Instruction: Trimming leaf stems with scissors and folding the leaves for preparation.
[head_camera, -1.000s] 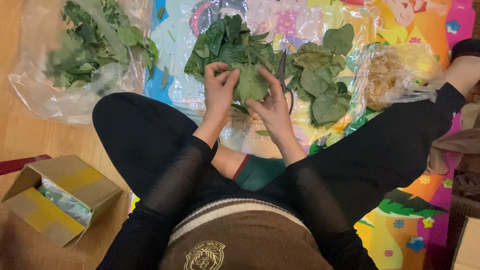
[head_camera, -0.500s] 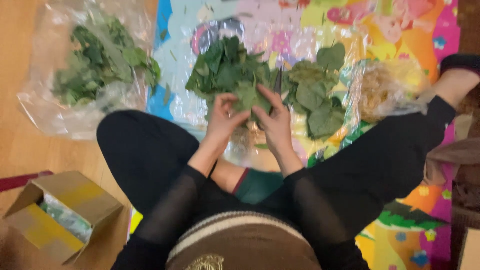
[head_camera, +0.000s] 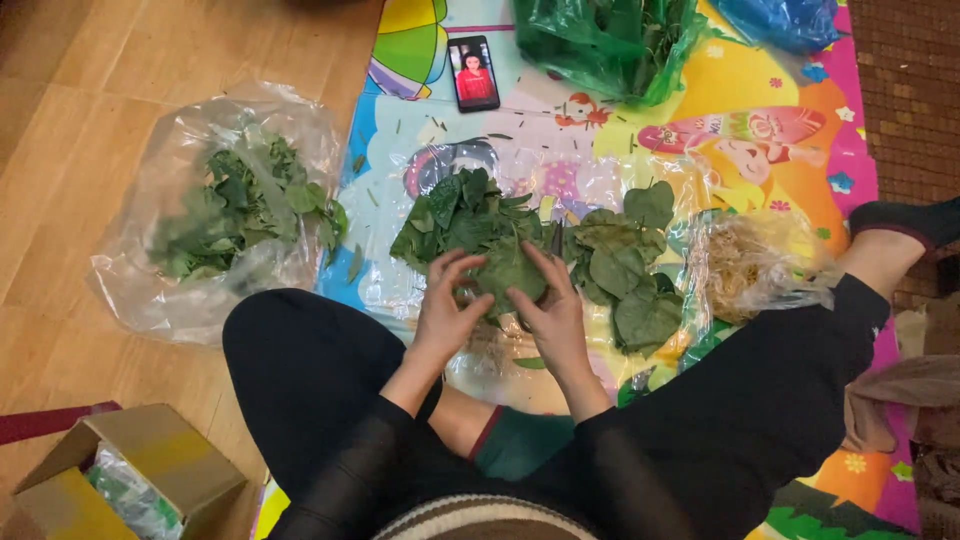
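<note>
I take the phone lying on the colourful play mat as my landmark. Below it, directly in front of me, both hands meet on one broad green leaf. My left hand curls around its left edge, fingers bent and closed onto it; my right hand grips the right edge the same way, fingers pressing into the leaf face. Whether the thumbs pinch from behind I cannot tell, as the leaf hides them.

As for progress, I judge the sorting to be somewhere in the middle. Just below the phone sits a heap of dark leaves, touching the leaf I hold, and to the lower right of the phone lies a flatter spread of larger leaves on clear plastic. Far to the lower left of the phone, on the wooden floor, a clear bag of leafy stems holds plenty more. To the right of the phone, a green bag looks full and apparently untouched.
</note>
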